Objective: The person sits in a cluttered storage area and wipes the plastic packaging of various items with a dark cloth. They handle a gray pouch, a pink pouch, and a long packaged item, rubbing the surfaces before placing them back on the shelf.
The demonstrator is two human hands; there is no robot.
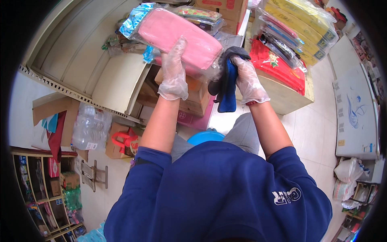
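Note:
A clear plastic glove covers my left hand [174,70], which grips a pink item in a clear plastic bag [179,36] with a blue patterned end. The thumb lies across the top of the bag; the other fingers are hidden beneath it. In my right hand [248,78], gloved the same way, is a folded dark grey and blue cloth [228,82] that hangs down from the fingers. The cloth's upper part touches or nearly touches the right end of the pink package. Below both hands, a blue round stool or tub top [205,137] shows between my legs.
Beige metal shelving [117,82] stands at the left, with packaged goods behind the pink bag. To the right, a red package [278,66] and yellow packs [298,26] lie on a counter. Cardboard boxes [197,94] sit underneath. A white freezer [354,97] is farther right.

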